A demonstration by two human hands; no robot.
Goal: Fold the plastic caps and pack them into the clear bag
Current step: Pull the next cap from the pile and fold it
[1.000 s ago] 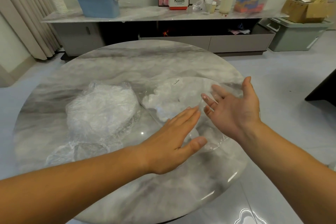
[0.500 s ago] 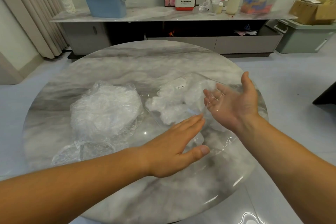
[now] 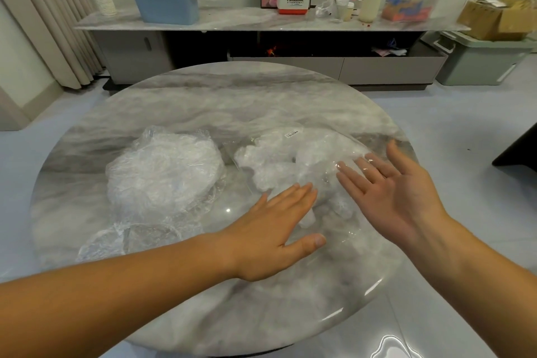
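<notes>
I am holding both hands open, fingers straight, gripping nothing. My left hand [image 3: 276, 229] is lying palm down, its fingertips pressing lightly on the near part of the clear bag [image 3: 322, 145]. My right hand [image 3: 395, 192] is turned palm up just beside it, and its fingertips seem to be sitting under a layer of the film; I cannot tell whether they are inside the mouth. The folded caps [image 3: 261, 163] are showing white through the bag just beyond my left fingertips. The loose caps [image 3: 162, 174] are heaped well to the outside of my left hand on the table [image 3: 203, 96].

I am judging all of this as nearly weightless, limp and slick: the film is likely sliding on the polished top and springing back once released. I am reckoning the best hold is a pinch on the bag's open edge, while flat fingers are pinning the caps down.
</notes>
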